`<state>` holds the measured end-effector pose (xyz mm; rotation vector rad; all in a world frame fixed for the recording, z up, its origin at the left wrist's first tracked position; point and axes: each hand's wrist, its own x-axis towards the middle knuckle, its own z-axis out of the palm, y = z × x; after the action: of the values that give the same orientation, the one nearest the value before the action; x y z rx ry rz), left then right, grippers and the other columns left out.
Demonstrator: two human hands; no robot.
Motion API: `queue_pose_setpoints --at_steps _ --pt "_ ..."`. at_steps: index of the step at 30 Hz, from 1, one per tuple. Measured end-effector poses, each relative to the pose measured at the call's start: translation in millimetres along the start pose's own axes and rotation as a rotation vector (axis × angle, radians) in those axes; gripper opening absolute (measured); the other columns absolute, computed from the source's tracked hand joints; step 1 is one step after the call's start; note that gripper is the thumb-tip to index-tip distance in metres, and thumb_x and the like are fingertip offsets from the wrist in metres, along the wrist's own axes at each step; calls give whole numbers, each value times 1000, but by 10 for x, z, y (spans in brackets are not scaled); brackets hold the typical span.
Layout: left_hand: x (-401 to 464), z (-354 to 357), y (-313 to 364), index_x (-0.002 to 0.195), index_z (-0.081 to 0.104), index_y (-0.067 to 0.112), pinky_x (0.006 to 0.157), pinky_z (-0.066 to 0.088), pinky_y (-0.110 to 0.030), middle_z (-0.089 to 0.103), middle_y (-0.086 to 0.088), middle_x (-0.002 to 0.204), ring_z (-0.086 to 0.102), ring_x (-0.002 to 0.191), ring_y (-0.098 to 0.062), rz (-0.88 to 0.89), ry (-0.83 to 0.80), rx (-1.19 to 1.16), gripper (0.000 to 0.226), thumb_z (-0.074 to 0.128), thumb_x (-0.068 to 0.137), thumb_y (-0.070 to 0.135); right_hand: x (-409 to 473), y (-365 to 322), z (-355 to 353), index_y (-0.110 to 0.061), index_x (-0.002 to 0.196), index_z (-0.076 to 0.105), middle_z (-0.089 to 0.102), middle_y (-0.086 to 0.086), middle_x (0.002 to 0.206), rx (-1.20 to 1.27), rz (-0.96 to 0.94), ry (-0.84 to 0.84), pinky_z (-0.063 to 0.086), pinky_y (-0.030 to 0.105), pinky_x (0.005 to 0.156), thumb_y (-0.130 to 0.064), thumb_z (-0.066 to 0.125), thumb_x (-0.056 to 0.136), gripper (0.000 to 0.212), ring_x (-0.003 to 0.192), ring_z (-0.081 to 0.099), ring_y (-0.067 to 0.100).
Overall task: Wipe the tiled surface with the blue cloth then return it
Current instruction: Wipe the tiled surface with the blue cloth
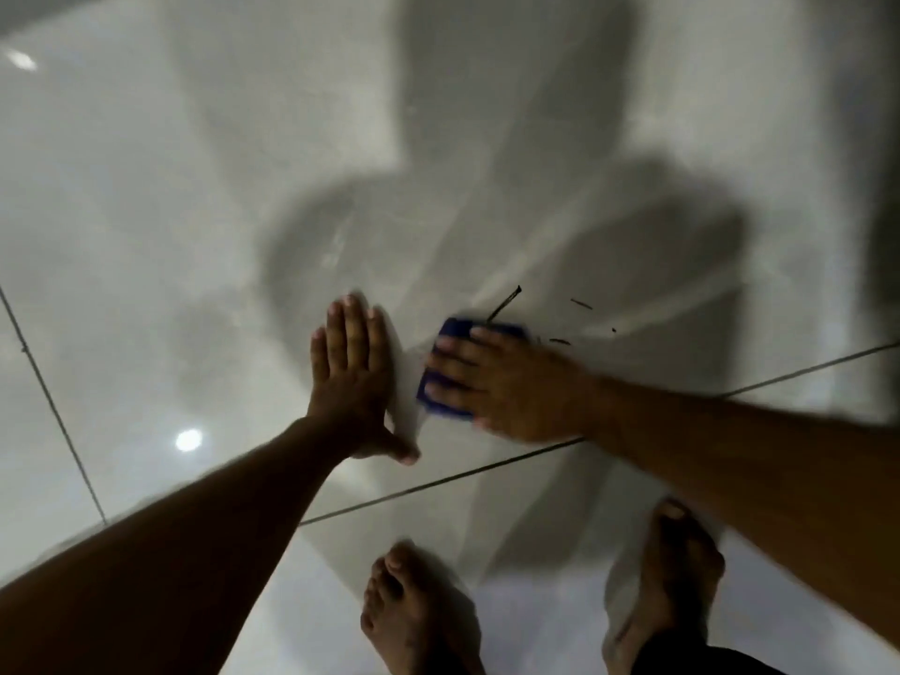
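Cloth: one blue cloth (450, 367) flat on the tiled floor (146, 236), just beside dark streaks (506, 302).
Grip: right hand (506, 387) presses it, fingers spread; left hand (353, 377) flat, empty, bracing.
Technique: keep palm pressure even; sweep toward streaks.
Count: several streaks, two bare feet (419, 611).

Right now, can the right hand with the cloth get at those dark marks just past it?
Probably yes. The right hand presses the blue cloth flat on the tile, and the dark marks lie right beyond the cloth's far edge with nothing between. The left hand rests off to the side.
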<state>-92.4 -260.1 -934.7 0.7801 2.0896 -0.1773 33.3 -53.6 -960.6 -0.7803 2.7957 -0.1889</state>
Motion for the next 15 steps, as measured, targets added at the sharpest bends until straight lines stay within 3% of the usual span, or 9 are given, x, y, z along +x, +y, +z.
queue_pose_setpoints --at_steps 1,4,6,7,9,11,12,13,15 --pt "9 -7 5 138 -42 8 106 -30 -48 -58 -15 139 -50 132 -36 1 0 -1 184 80 20 78 -10 253 -9 -16 150 30 36 18 155 -54 141 58 22 58 116 -39 41 94 61 144 30 43" --pt "-15 -25 1 139 -40 6 107 -29 -51 -57 -16 140 -48 132 -37 -11 -21 -3 184 79 19 79 -134 424 -24 -16 153 24 25 22 159 90 1029 147 16 58 118 -41 41 99 63 147 18 46" --pt "-12 -44 14 139 -40 6 108 -27 -52 -56 -17 140 -48 133 -38 -6 -29 8 184 79 20 80 -164 -70 27 -14 155 20 19 21 162 177 1317 166 12 57 119 -43 36 99 65 148 12 45" --pt "-24 -53 21 138 -41 6 107 -27 -52 -56 -18 140 -48 133 -38 -8 -31 8 184 79 20 80 -160 -350 32 -14 155 20 19 20 162 200 1227 158 11 57 118 -43 39 98 67 148 12 45" --pt "-37 -68 34 138 -41 6 107 -28 -51 -56 -18 140 -49 132 -37 -13 -29 13 183 80 21 79 -219 -580 82 -17 155 18 17 16 163 157 576 46 8 56 119 -43 46 95 72 149 10 42" --pt "-43 -75 40 139 -41 6 108 -27 -50 -56 -18 140 -49 132 -37 -19 -36 11 184 80 20 78 -316 -36 52 -20 156 16 16 11 164 -8 -21 -84 9 54 121 -42 40 98 67 151 9 37" --pt "-40 -75 33 138 -41 6 109 -26 -51 -56 -18 140 -49 132 -37 -23 -35 11 184 80 19 78 -278 215 22 -21 155 18 19 10 164 -75 -51 -72 10 53 121 -42 37 98 64 151 11 36" --pt "-33 -74 34 138 -41 7 109 -26 -51 -57 -18 139 -49 132 -37 -23 -32 11 185 80 19 79 -223 375 33 -22 155 20 21 10 163 -77 124 -3 11 53 121 -42 36 98 63 150 14 35" --pt "-30 -64 30 138 -41 7 109 -25 -51 -57 -18 140 -48 133 -37 -26 -36 7 185 80 18 79 -38 197 7 -20 155 21 21 14 163 57 758 107 11 53 121 -42 40 96 66 150 13 38"
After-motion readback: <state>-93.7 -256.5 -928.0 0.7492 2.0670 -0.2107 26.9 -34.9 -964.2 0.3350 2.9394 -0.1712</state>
